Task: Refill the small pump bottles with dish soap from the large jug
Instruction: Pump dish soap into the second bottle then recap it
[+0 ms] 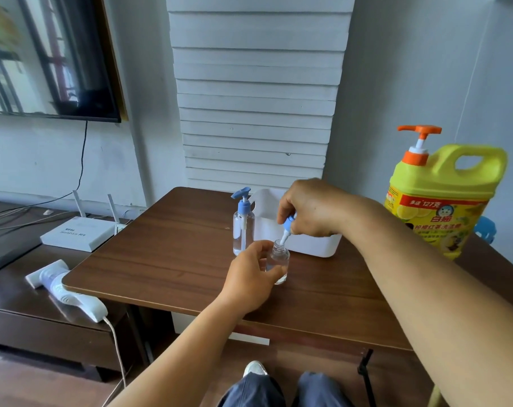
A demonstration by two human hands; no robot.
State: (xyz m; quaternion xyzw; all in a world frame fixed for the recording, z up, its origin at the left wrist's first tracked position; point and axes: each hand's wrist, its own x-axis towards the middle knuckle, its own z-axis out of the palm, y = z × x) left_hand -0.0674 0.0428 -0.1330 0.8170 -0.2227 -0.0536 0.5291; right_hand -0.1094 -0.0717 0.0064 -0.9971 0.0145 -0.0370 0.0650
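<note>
Head view: left hand [251, 273] gripped the upright bottle [278, 264]; right hand [311, 208] pinched the pump [287, 227], tube tilted down-left into its neck.

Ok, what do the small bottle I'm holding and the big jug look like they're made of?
Small bottle: clear, glossy, probably plastic; the table shows through it, though glass can't be excluded. Large jug: opaque yellow plastic, slightly shiny, with a moulded handle and printed label.

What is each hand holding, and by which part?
The left hand grips the small open bottle around its body; the right hand holds the blue pump top by its head.
</note>
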